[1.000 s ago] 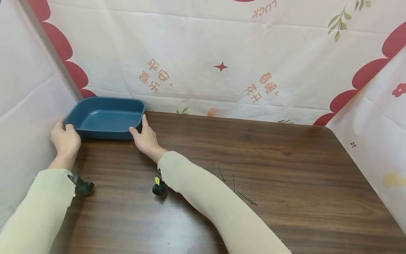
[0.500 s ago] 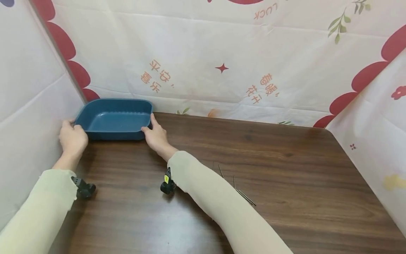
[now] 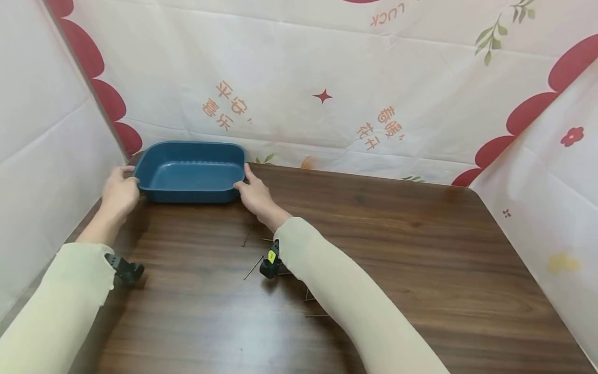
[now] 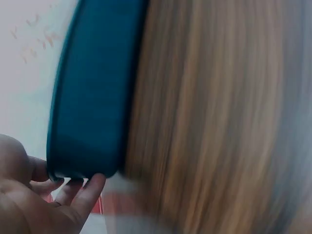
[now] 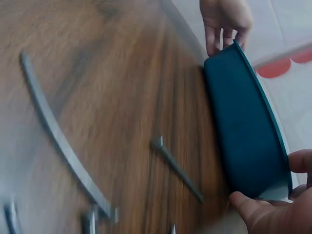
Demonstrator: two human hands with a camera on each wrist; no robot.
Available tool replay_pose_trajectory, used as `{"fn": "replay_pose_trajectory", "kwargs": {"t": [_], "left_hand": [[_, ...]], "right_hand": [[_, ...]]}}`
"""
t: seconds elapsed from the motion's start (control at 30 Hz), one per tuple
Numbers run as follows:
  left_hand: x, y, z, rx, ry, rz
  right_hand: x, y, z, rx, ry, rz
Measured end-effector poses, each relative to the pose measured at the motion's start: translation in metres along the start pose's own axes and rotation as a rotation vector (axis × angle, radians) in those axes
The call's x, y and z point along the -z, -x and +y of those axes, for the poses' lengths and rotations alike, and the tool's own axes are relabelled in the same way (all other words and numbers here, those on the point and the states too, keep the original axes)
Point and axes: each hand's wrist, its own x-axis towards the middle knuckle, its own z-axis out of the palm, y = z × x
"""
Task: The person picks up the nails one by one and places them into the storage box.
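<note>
In the head view, the blue tray (image 3: pixel 190 196) sits upright at the back left part of the wooden table (image 3: pixel 397 249), its open side up; whether its base touches the wood or is slightly raised I cannot tell. At the tray's left end is the left hand (image 3: pixel 120 193), partly closed, gripping that end with the thumb at the near corner and a finger reaching along the side. At the tray's right end the right hand (image 3: pixel 254 195) holds the near corner in the same partly closed way, its thumb on the near side and a finger stretched along the end. Behind the tray hangs a pale printed cloth (image 3: pixel 280 62), with another pale sheet (image 3: pixel 42 104) to its left. Nearer the person than the tray, several thin nails (image 3: pixel 253 267) lie scattered, some partly hidden by the right sleeve (image 3: pixel 355 291) and the wrist camera (image 3: pixel 271 264) on it. In the left wrist view, the tray's long outer wall runs up the frame, with blurred wood beside its base; the left hand is at its near end, fingertips against it. In the right wrist view, the right hand holds the tray's near end between thumb and fingers, and the left hand's fingers touch its far end. Nails lie beside the tray's long wall, well apart from it or near it, blurred.
</note>
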Motion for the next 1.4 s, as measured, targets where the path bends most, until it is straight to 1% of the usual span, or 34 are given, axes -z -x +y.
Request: {"fn": "replay_pose_trajectory", "kwargs": {"t": [0.1, 0.13, 0.17, 0.2, 0.27, 0.37, 0.43, 0.5, 0.6, 0.73, 0.83, 0.97, 1.17, 1.4], "left_hand": [[-0.007, 0.002, 0.007, -0.045, 0.070, -0.110], [-0.010, 0.003, 0.009, -0.046, 0.102, -0.142], [-0.013, 0.004, 0.011, -0.040, 0.127, -0.161], [-0.017, 0.005, 0.014, -0.039, 0.159, -0.169], [-0.024, 0.007, 0.019, -0.035, 0.178, -0.168], [-0.032, 0.009, 0.025, -0.032, 0.161, -0.149], [-0.038, 0.011, 0.029, -0.024, 0.185, -0.151], [-0.044, 0.013, 0.032, -0.016, 0.223, -0.168], [-0.055, 0.017, 0.037, -0.002, 0.318, -0.210], [-0.070, 0.021, 0.044, -0.014, 0.378, -0.256], [-0.080, 0.023, 0.050, -0.039, 0.383, -0.279], [-0.092, 0.027, 0.058, -0.055, 0.371, -0.300], [-0.108, 0.032, 0.070, -0.077, 0.379, -0.303], [-0.132, 0.039, 0.085, -0.091, 0.385, -0.316]], "right_hand": [[0.015, 0.001, 0.006, -0.015, -0.054, 0.001], [0.020, 0.001, 0.009, -0.023, -0.078, -0.004], [0.025, 0.002, 0.011, -0.032, -0.102, -0.013], [0.030, 0.004, 0.014, -0.035, -0.124, -0.024], [0.038, 0.006, 0.017, -0.047, -0.132, -0.028], [0.047, 0.010, 0.022, -0.046, -0.128, -0.019], [0.052, 0.012, 0.025, -0.044, -0.142, -0.007], [0.057, 0.013, 0.028, -0.046, -0.174, -0.003], [0.067, 0.016, 0.035, -0.058, -0.231, 0.008], [0.085, 0.020, 0.045, -0.069, -0.280, 0.034], [0.098, 0.023, 0.052, -0.084, -0.293, 0.040], [0.114, 0.028, 0.059, -0.110, -0.276, 0.038], [0.134, 0.034, 0.068, -0.126, -0.271, 0.056], [0.160, 0.045, 0.080, -0.140, -0.270, 0.078]]}}
